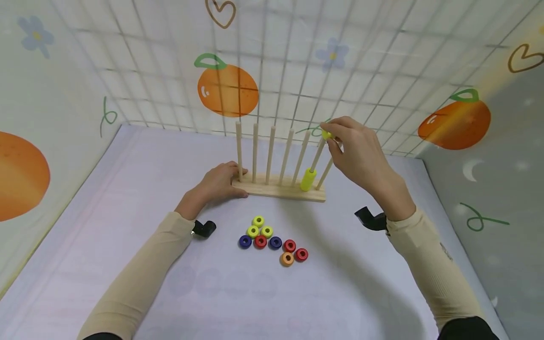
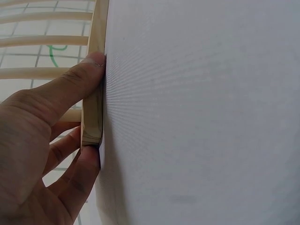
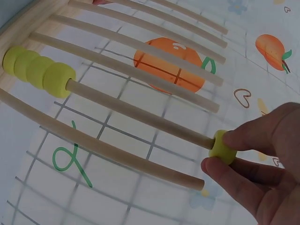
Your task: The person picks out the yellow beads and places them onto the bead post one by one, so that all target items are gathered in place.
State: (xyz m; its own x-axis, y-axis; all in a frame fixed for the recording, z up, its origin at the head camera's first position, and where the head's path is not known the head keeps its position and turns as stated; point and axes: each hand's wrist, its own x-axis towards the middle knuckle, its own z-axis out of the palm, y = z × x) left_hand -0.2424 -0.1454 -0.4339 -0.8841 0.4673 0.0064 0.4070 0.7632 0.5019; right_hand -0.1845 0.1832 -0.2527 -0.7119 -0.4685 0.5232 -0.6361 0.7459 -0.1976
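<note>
A wooden rack (image 1: 280,190) with a row of upright pegs stands on the table. At its left end my left hand (image 1: 218,182) grips the base, thumb along the front and fingers round the end; the left wrist view shows this base (image 2: 95,112) between thumb and fingers. My right hand (image 1: 359,153) pinches a yellow bead (image 3: 223,147) at the tip of the second peg from the right. In the right wrist view the peg's tip (image 3: 208,142) meets the bead's hole. Lower on that peg sits a stack of several yellow beads (image 1: 308,180).
In front of the rack lie loose beads: three yellow (image 1: 258,221), two blue (image 1: 245,242), three red (image 1: 301,255) and one orange (image 1: 286,259). A patterned cloth (image 1: 293,61) with a grid hangs behind the rack. The other pegs (image 1: 270,151) carry no beads.
</note>
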